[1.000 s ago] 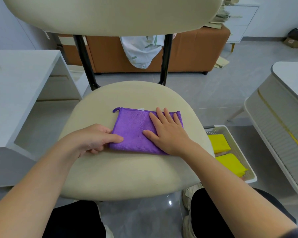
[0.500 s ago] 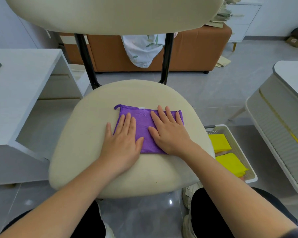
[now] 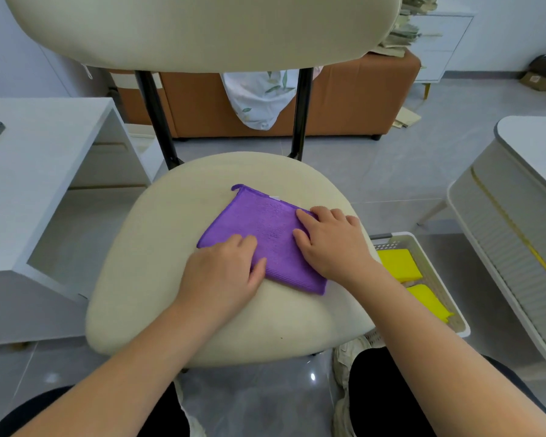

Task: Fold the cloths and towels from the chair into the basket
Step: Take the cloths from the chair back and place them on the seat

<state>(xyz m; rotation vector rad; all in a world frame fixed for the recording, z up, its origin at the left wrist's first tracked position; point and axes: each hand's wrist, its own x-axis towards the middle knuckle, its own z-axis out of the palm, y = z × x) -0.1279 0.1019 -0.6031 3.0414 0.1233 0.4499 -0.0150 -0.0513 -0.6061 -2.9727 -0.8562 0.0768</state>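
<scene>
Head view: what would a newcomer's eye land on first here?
The bright purple cloth, folded flat on the cream chair seat in the middle, stands out most, with the left hand and right hand both on it, fingers bent. Next come the yellow cloths in the white basket on the floor to the right.

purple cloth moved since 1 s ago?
Yes. The cloth has turned clockwise on the seat, so its edges now sit skewed to the seat's front edge.
</scene>
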